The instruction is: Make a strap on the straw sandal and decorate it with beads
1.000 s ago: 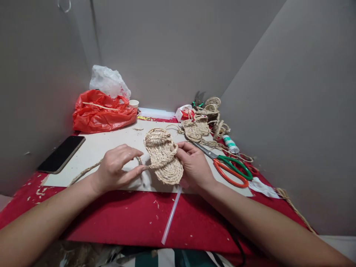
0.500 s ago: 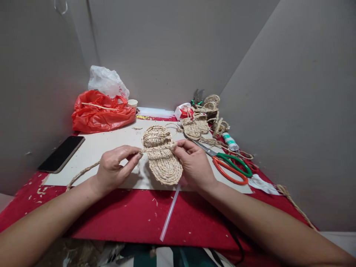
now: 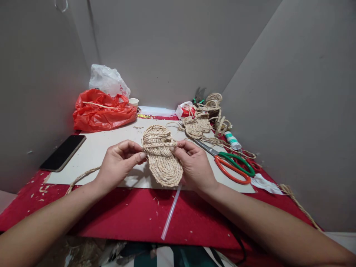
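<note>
Gray walls (image 3: 167,48) stand behind and beside a bench (image 3: 133,218) with a red cloth on it. On the bench lies a big pale board (image 3: 97,148). At the far left sits a puffy red bag (image 3: 102,116), and a white bag (image 3: 108,79) is behind it. Big scissors (image 3: 233,163) with one green and one orange handle lie on the right. A black phone (image 3: 63,152) lies on the left. The woven straw slipper (image 3: 164,163) is up in the middle, between the two hands. The left hand (image 3: 116,163) pinches its left edge with the fingers. The right hand (image 3: 196,165) has its fingers closed on the right edge. A small woven piece (image 3: 193,128) lies past the scissors. A little cup (image 3: 134,102) is beside the red bag.
</note>
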Demonstrator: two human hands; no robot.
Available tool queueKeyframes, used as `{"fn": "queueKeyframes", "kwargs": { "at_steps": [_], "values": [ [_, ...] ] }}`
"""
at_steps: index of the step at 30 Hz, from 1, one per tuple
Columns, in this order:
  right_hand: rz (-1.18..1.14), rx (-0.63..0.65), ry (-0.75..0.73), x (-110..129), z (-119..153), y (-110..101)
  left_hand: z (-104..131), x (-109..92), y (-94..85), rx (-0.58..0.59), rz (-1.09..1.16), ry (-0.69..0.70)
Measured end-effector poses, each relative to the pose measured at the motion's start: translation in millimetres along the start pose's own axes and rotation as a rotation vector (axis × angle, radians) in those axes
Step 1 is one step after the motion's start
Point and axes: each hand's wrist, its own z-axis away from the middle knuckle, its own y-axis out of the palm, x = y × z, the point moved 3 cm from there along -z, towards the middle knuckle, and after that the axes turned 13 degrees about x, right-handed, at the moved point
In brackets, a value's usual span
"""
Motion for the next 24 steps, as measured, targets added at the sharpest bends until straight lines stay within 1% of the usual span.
{"fn": "queueKeyframes", "kwargs": {
  "at_steps": [4, 7, 10, 17, 21, 24],
  "values": [
    [0.061, -0.013, -0.003, 2, 0, 2, 0, -1, -0.6, -0.017, 0.043, -0.054],
    [0.093, -0.039, -0.012, 5, -1, 3, 0, 0, 0.0, -0.008, 0.03, -0.074],
    [0.118, -0.036, -0.022, 6, 0, 4, 1, 3, 0.1, -0.008, 0.022, -0.091],
    [0.227, -0.034, -0.077, 9, 3, 8, 1, 9, 0.8, -0.071, 0.091, -0.145],
    [0.273, -0.061, -0.12, 14, 5, 10, -1, 9, 6.8, -0.131, 0.135, -0.149],
    [0.293, -0.065, -0.146, 19, 5, 10, -4, 6, 14.2, -0.186, 0.211, -0.144]
  ]
}}
